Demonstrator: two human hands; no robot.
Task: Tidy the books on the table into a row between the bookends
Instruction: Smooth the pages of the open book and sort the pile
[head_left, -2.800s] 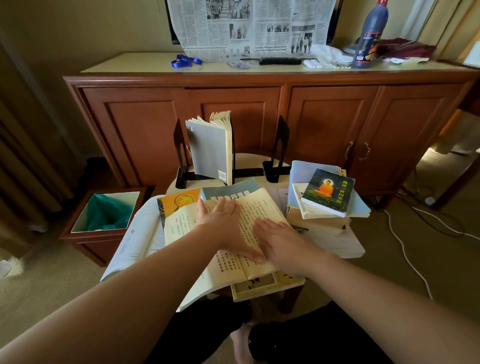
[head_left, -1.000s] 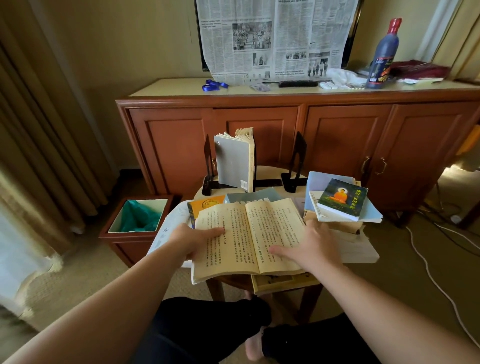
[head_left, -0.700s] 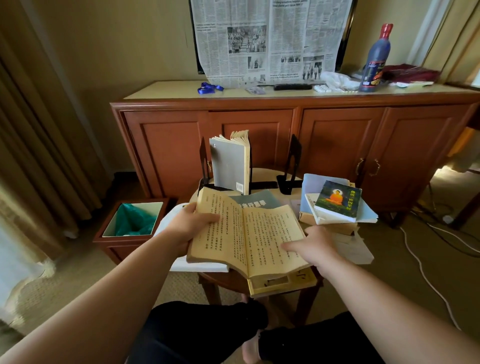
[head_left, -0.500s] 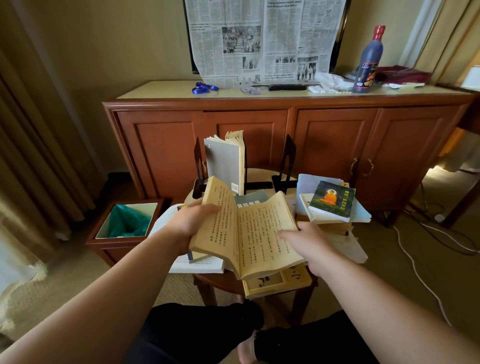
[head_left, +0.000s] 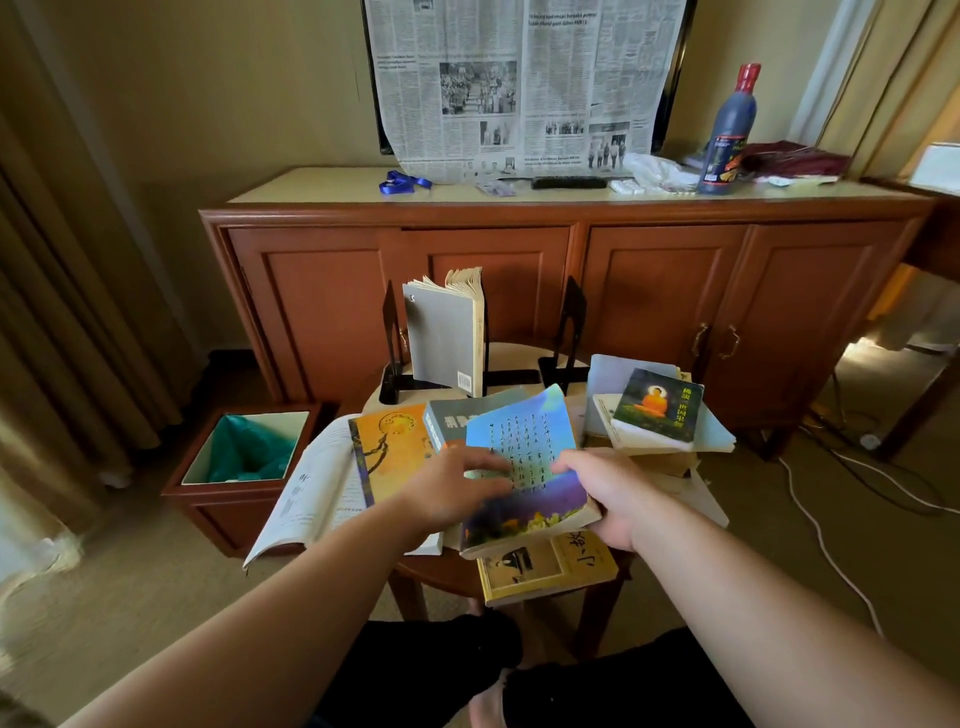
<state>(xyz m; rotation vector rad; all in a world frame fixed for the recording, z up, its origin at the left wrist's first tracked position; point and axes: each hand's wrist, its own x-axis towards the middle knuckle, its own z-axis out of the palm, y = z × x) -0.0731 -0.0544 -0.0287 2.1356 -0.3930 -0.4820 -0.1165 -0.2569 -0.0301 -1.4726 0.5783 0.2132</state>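
Looking down, head view: a small round wooden table (head_left: 415, 571) stands near, heaped with books, in front of a long wooden cabinet (head_left: 571, 270).
Right hand (head_left: 605, 493): grips the right edge of a closed blue book (head_left: 524, 467), thumb on the cover, fingers curled beneath.
Left hand (head_left: 452, 491): lies on the left part of that cover; it is blurred, and whether the fingers are curled or flat I cannot tell.
Blue book: cover up, raised slightly off the pile, near the table's front, over a yellow book (head_left: 545, 569) that juts past the near edge.
Bookends: left bookend (head_left: 390, 332) and right bookend (head_left: 569, 327), both black, stand at the table's far side, well apart.
Grey book (head_left: 444, 338): upright between them, close to the left one, pages fanned at the top.
Other books: an orange book (head_left: 387, 452) and a white booklet (head_left: 306, 488) lie left; a dark-grey book (head_left: 457, 421) sits behind the blue one; a green book (head_left: 657, 405) tops a stack on the right.
Room: a bin (head_left: 249, 447) with a green liner sits on the carpet to the left; a curtain (head_left: 62, 312) hangs far left.
Cabinet top: a newspaper (head_left: 519, 78) hangs down the wall above it; a dark bottle (head_left: 727, 135) with a red cap, a blue ribbon (head_left: 402, 183) and a remote (head_left: 569, 182) rest there.
Floor, right: white cables (head_left: 831, 519) trail across the carpet.
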